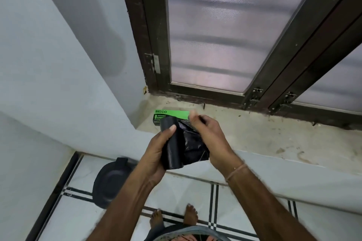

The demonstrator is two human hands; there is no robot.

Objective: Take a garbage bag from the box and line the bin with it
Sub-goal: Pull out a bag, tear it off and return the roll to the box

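- At far left, a pale blue-grey wall (49,64) runs down to a white tiled floor (176,191) with dark stripes.
- On the floor at lower left, close to the wall, stands a dark round bin (111,182), seen from above. Its inside looks bare, with no liner visible, so the lining step appears not yet done.
- Just right of the bin, the left hand (156,154) rises from the bottom of the view. It is closed around a roll of black garbage bags (171,143), thumb pressed on the roll's upper end.
- Behind the roll, on a dusty stone window ledge (254,135), lies a green and black box (170,113). It is partly hidden by the roll and the hands. Whether it is open cannot be told.
- To the right of the roll, a loose, crinkled sheet of black bag (194,148) spreads out from it.
- The right hand (207,135), a thin band on its wrist, pinches the upper edge of that loose sheet between thumb and fingers.
- Above the ledge, a dark wooden window frame (154,25) with frosted panes fills the upper right.
- At the bottom centre, two bare feet (172,219) stand on the tiles.
- Judged from this, the bags are out of the box; what remains is separating one bag, opening it and fitting it into the bin.
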